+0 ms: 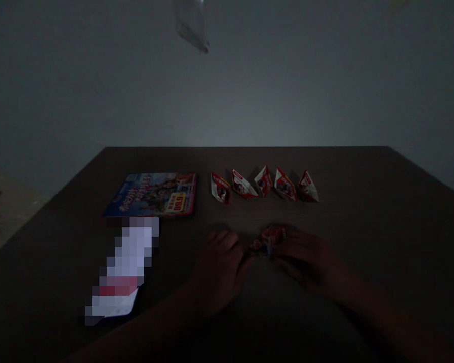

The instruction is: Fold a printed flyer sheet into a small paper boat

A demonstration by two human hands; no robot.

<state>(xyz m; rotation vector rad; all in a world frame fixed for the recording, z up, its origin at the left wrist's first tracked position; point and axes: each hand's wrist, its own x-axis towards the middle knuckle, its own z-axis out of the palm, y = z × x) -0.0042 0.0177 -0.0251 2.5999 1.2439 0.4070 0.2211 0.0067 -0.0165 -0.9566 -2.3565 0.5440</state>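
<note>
The scene is very dim. My left hand (220, 262) and my right hand (304, 257) rest on the dark table (363, 227), fingers curled toward each other. Between them lies a small folded piece of red and white printed paper (270, 238), pinched by the fingertips of both hands. Behind my hands a row of several folded paper boats (264, 185) in the same red and white print stands on the table.
A colourful printed flyer (153, 194) lies flat at the left. In front of it lies a long pale sheet (123, 269), blurred out. A grey wall rises behind the table's far edge, with a faint pale object (192, 25) near the top.
</note>
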